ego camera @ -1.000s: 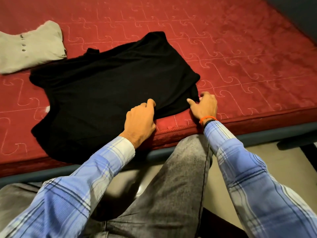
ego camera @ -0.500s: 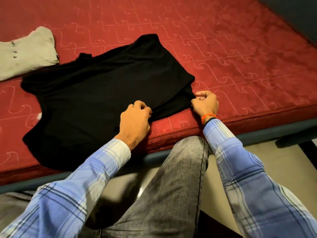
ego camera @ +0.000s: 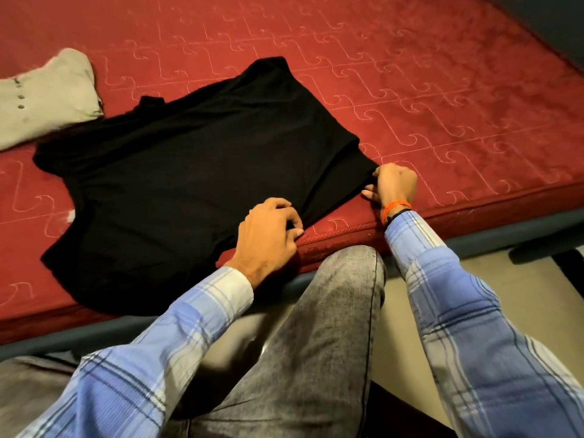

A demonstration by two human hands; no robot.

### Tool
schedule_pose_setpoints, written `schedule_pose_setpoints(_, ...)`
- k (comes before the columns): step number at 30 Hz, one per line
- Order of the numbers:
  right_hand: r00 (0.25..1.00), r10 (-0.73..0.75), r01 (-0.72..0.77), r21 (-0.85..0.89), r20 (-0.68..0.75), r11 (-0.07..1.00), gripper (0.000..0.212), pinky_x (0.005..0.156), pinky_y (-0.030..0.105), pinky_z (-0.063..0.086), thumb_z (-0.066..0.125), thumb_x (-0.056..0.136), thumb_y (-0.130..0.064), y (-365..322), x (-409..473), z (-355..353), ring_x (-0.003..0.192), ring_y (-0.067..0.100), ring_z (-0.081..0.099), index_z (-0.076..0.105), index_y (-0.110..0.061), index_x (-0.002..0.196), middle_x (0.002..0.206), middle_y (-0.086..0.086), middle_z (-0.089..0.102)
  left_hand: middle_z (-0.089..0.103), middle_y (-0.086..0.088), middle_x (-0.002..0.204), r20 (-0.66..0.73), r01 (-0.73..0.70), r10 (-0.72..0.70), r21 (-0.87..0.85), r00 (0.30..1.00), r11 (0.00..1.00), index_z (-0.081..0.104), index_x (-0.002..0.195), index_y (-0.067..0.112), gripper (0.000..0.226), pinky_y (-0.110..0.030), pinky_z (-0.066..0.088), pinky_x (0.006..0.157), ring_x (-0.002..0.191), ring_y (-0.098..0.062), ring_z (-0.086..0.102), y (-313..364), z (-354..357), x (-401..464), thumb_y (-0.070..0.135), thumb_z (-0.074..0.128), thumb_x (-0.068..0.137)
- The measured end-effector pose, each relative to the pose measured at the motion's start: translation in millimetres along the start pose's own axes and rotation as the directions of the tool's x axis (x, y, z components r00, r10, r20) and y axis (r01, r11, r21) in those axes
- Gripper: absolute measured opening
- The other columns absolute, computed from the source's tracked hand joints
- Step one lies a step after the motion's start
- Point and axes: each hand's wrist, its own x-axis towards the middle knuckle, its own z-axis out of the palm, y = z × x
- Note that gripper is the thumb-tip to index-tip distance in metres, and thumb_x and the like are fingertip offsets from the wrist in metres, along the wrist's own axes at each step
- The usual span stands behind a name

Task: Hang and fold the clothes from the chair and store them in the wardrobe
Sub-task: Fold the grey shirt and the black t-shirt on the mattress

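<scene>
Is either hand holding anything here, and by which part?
Both grip the black garment by its near edge on the bed: left hand along the edge, right hand at the right-hand corner.

The shirt [ego camera: 196,184] lies flat on the mattress [ego camera: 442,105] in front of you, and its near edge reaches the mattress border. A folded garment [ego camera: 47,96] lies on the mattress behind the shirt to your left, just beside its far left corner. Your left hand [ego camera: 268,238] is on the near edge of the shirt. Your right hand [ego camera: 395,184] is at the shirt's near right corner, to the right of the left hand. Your knee [ego camera: 341,279] is before the mattress border, between both arms.
</scene>
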Motion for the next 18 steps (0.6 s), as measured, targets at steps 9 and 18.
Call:
schedule_pose_setpoints(9,0.955,-0.29,0.243,-0.39,-0.064,0.888,0.032,0.082,0.02,0.035,0.074,0.076,-0.011,14.6,-10.3,-8.0,0.109,0.03,0.058,0.065,-0.007,0.105,0.111,0.013,0.066,0.049,-0.006,0.131,-0.023,-0.012,0.017,0.182,1.0,0.983,0.055,0.12,0.012,0.032,-0.046,0.05,0.08,0.109,-0.032,0.055,-19.0,-5.7,-18.2,0.025,0.062,0.092)
schedule_pose_setpoints(18,0.942,-0.319,0.267,-0.349,-0.101,0.898,0.03,0.086,0.017,0.032,0.073,0.08,-0.009,15.9,-11.2,-8.6,0.114,0.027,0.057,0.064,-0.007,0.108,0.117,0.012,0.064,0.054,-0.005,0.12,-0.13,-0.125,0.149,0.179,0.98,0.976,0.061,0.09,0.011,0.011,-0.035,0.045,0.062,0.103,-0.028,0.053,-31.4,-10.0,-34.1,0.022,0.065,0.089)
